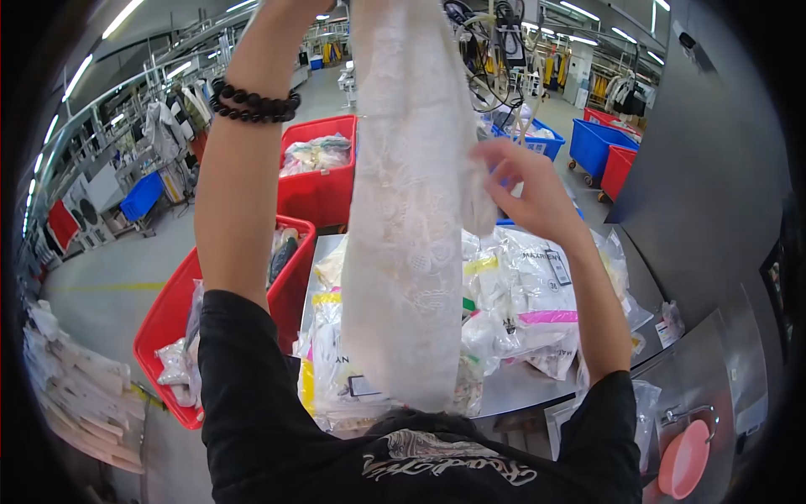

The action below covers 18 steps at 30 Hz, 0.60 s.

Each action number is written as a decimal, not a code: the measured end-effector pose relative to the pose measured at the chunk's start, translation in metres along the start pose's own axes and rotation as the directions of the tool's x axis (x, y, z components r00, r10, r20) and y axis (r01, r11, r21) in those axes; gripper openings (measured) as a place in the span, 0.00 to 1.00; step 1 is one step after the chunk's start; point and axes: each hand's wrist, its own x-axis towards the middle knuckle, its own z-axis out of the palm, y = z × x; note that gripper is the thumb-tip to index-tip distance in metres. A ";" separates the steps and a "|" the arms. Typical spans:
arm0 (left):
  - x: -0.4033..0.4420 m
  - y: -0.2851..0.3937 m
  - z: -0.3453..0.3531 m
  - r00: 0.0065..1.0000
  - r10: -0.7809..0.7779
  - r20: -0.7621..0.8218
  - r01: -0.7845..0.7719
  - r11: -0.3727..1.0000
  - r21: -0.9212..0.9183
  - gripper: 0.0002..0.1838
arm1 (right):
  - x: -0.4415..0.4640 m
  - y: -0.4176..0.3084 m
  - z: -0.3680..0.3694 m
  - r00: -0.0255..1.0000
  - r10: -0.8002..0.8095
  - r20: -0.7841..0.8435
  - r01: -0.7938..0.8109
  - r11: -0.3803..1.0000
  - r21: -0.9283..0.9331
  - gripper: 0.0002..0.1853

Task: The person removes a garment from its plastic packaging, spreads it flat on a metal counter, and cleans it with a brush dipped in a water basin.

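A long white garment (407, 210) with lace-like embroidery hangs down the middle of the view. My left arm, with dark beaded bracelets, reaches up at the left of the cloth; its hand is at the top edge, mostly out of frame, so its fingers are hidden. My right hand (525, 189) is raised beside the garment's right edge, fingers bent and apart, with nothing seen between them. Below and behind the cloth, plastic-wrapped garments (529, 286) are piled on a metal table (525, 391).
Red bins (315, 197) filled with bagged items stand at the left, blue bins (594, 147) at the back right. Cables (495, 50) hang above. A pink basin (684, 458) is at lower right, near a grey metal panel (705, 185). Pale garments (84, 386) lie at far left.
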 end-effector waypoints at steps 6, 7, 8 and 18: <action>-0.010 -0.022 -0.040 0.996 -0.007 0.089 0.008 1.000 -0.015 0.16 | 0.029 0.033 -0.050 0.963 0.245 0.113 -0.269 0.894 0.359 0.22; -0.001 -0.045 -0.051 0.995 -0.093 -0.046 0.098 0.988 0.119 0.17 | 0.041 0.035 -0.071 0.964 0.237 0.117 -0.263 0.910 0.321 0.20; 0.004 -0.061 -0.061 0.967 -0.159 -0.197 0.204 0.950 0.235 0.17 | 0.054 0.040 -0.091 0.965 0.229 0.124 -0.256 0.925 0.281 0.18; -0.039 -0.082 -0.108 0.945 -0.285 0.163 0.311 0.935 -0.167 0.19 | 0.159 0.036 -0.204 0.985 -0.128 0.114 0.145 0.977 -0.154 0.07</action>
